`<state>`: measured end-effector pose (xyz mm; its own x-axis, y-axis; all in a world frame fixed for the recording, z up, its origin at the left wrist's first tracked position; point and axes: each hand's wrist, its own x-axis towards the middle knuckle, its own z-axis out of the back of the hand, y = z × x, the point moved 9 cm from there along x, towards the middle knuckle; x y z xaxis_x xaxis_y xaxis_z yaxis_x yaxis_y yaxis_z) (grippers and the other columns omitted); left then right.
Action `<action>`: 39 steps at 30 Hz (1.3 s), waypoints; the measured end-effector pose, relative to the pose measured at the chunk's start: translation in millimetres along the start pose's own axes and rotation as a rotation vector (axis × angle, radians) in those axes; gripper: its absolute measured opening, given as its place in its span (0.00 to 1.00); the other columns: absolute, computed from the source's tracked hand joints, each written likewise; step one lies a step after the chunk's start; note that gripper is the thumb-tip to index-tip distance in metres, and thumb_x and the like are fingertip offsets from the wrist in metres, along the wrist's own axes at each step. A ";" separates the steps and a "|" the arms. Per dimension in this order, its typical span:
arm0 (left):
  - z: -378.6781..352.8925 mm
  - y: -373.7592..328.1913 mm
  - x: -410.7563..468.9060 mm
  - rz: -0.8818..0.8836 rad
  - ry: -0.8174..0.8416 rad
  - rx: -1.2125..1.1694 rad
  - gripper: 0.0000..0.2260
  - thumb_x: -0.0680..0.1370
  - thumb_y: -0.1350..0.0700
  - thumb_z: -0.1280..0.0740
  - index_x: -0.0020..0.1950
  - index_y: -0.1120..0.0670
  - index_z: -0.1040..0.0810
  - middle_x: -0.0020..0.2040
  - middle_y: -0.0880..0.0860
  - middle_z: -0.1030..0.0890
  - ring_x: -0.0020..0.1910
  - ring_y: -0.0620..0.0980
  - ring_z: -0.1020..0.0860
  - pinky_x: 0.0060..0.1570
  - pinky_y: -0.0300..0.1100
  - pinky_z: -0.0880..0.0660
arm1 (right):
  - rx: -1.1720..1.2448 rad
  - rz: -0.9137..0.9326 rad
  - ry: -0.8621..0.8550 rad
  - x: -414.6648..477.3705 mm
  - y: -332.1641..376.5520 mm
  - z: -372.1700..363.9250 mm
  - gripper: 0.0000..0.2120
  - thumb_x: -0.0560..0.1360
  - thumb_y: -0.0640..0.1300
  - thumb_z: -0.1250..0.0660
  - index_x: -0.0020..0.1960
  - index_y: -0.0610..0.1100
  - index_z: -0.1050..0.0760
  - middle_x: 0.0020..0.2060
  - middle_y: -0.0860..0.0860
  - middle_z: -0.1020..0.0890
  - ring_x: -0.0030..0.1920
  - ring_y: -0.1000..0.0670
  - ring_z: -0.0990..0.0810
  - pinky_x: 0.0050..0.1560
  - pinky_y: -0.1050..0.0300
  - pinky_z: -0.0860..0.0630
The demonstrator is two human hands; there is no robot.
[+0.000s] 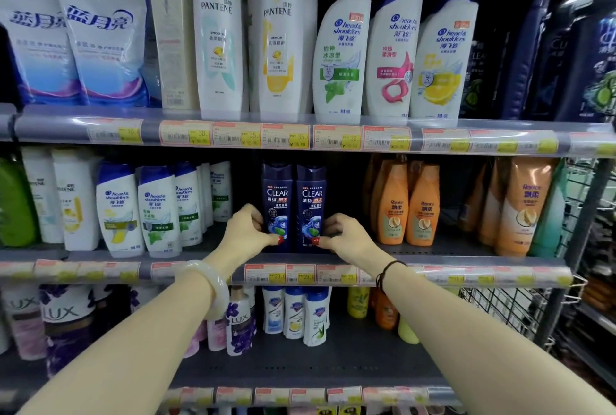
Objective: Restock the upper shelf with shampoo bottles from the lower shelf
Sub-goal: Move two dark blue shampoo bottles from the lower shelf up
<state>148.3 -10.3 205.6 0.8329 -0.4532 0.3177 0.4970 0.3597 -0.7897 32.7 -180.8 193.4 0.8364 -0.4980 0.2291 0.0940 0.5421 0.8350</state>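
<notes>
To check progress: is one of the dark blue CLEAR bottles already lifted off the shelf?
No, both CLEAR bottles stand on the middle shelf, one hand at each side.

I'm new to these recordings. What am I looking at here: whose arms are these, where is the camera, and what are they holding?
There is no robot: a person wears one wide-angle camera on the head, looking forward and down, so both bare arms reach in from below. The left hand grips the left dark blue CLEAR bottle; the right hand grips the right CLEAR bottle. Both bottles stand upright, side by side, on the middle shelf. The shelf above holds Pantene and Head & Shoulders bottles.
</notes>
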 end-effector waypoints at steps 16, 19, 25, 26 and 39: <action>-102.9 -119.5 -19.1 -0.238 0.411 0.262 0.22 0.65 0.54 0.23 0.56 0.59 0.22 0.50 0.56 0.20 0.43 0.51 0.23 0.42 0.41 0.25 | -0.612 -0.107 -0.103 -33.4 -27.4 123.1 0.13 0.68 0.45 0.31 0.49 0.40 0.26 0.47 0.43 0.20 0.46 0.41 0.21 0.46 0.51 0.23; -124.7 -125.1 -11.7 -0.209 0.393 0.230 0.28 0.65 0.54 0.22 0.61 0.59 0.25 0.55 0.58 0.21 0.47 0.52 0.22 0.45 0.43 0.24 | -0.600 -0.159 -0.167 -35.4 -42.9 152.6 0.15 0.69 0.47 0.32 0.51 0.39 0.26 0.50 0.41 0.21 0.48 0.39 0.21 0.48 0.50 0.22; -158.9 -128.2 6.5 -0.120 0.333 0.137 0.36 0.65 0.55 0.22 0.70 0.60 0.33 0.59 0.59 0.23 0.49 0.51 0.23 0.47 0.42 0.24 | -0.500 -0.187 -0.209 -18.1 -71.4 183.8 0.26 0.70 0.48 0.28 0.61 0.38 0.32 0.59 0.39 0.23 0.58 0.37 0.23 0.55 0.47 0.24; -164.0 -128.2 9.1 -0.105 0.328 0.135 0.38 0.65 0.55 0.23 0.71 0.59 0.35 0.61 0.60 0.24 0.53 0.53 0.23 0.50 0.42 0.24 | -0.485 -0.179 -0.201 -13.3 -75.0 185.2 0.27 0.70 0.47 0.28 0.62 0.37 0.34 0.60 0.38 0.24 0.59 0.37 0.23 0.56 0.46 0.24; -212.2 -129.5 29.4 -0.095 0.278 0.017 0.38 0.66 0.56 0.23 0.71 0.53 0.39 0.65 0.54 0.24 0.64 0.52 0.27 0.65 0.48 0.31 | -0.067 -0.069 0.040 39.3 -114.1 176.4 0.41 0.66 0.39 0.24 0.71 0.42 0.43 0.64 0.44 0.25 0.65 0.44 0.27 0.67 0.47 0.30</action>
<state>56.7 -243.3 205.8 0.6847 -0.6909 0.2320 0.5755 0.3171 -0.7538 -40.4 -381.6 195.4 0.8477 -0.5085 0.1511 0.1865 0.5522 0.8126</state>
